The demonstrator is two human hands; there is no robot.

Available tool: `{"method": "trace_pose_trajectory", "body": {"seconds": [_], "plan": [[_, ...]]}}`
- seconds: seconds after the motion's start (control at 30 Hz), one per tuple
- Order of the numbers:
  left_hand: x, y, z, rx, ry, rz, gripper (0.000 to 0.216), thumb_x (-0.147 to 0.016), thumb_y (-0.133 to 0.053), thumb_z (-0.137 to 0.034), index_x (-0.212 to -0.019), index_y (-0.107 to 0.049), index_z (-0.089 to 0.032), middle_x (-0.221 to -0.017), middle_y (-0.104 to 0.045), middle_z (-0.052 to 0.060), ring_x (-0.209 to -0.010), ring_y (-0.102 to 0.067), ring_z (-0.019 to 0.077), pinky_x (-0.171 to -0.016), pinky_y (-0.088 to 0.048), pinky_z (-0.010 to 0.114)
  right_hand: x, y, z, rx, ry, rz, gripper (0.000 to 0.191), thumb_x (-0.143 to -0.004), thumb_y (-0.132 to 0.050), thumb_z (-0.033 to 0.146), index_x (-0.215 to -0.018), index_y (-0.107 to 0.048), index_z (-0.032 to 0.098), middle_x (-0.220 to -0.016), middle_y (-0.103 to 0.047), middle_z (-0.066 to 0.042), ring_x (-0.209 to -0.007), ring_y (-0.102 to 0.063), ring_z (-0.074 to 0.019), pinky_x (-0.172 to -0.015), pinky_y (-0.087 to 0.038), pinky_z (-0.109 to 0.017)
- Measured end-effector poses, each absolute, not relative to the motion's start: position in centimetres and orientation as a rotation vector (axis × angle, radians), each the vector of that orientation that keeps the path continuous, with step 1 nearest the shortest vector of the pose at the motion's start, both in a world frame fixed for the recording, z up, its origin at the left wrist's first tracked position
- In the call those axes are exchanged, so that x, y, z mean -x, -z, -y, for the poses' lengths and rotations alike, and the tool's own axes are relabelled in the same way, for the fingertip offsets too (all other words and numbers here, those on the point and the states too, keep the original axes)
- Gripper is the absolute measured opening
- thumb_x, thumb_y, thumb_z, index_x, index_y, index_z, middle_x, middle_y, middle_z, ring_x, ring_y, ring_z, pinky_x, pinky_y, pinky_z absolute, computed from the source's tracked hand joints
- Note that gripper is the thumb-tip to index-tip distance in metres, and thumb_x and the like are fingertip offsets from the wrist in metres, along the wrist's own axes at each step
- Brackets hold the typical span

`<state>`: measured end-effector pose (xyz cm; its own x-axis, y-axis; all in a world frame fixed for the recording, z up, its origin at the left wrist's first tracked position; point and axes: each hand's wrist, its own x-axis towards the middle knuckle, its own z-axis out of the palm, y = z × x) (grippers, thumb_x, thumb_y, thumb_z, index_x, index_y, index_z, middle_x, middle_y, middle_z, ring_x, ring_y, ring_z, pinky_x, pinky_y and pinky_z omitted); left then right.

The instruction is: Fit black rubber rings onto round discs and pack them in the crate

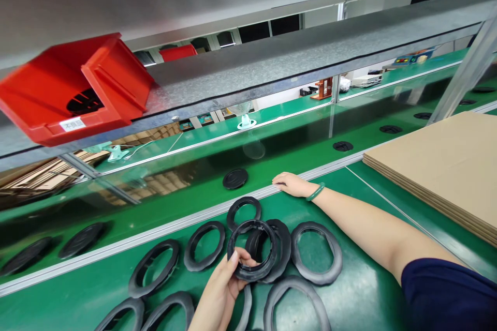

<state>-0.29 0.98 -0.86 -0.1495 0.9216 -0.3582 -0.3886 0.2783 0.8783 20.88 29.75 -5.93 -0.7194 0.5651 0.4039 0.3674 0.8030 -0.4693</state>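
Observation:
A black plastic ring [273, 249] is in my left hand [229, 280], the thumb on its rim and the fingers curled through its opening. Directly behind it are more black ring parts [285, 248], partly covered by the held one. My right hand [294, 184], with a green bangle at the wrist, rests its stretched-out fingers on the metal rail [264, 194] along the conveyor. Nothing shows in that hand. Several similar rings [334, 264] lie spread over the green table around my left hand, some cut off by the lower edge.
Beyond the rail, a green conveyor belt [279, 158] carries several black round discs [235, 179]. A stack of cardboard sheets [438, 160] stands at the right. Overhead, a metal shelf [248, 70] holds a red bin [120, 83] with black parts inside.

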Motion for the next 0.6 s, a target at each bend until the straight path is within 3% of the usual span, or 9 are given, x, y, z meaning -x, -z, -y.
{"method": "trace_pose_trajectory", "body": {"seconds": [0.6], "plan": [[0.28, 0.73, -0.97, -0.588, -1.257, -1.212, 0.042, -0.07, -0.078, -0.055, -0.083, -0.068, -0.016, -0.075, -0.074, 0.005, -0.07, -0.068, 0.0162, -0.067, -0.054, 0.024, -20.82, 6.19, -29.89, 0.687, -0.468, 2.44, 0.024, -0.09, -0.059, 0.015, -0.111, -0.072, 0.017, -0.117, -0.068, -0.009, -0.112, -0.06, -0.0246, -0.101, -0.046, -0.039]]}}
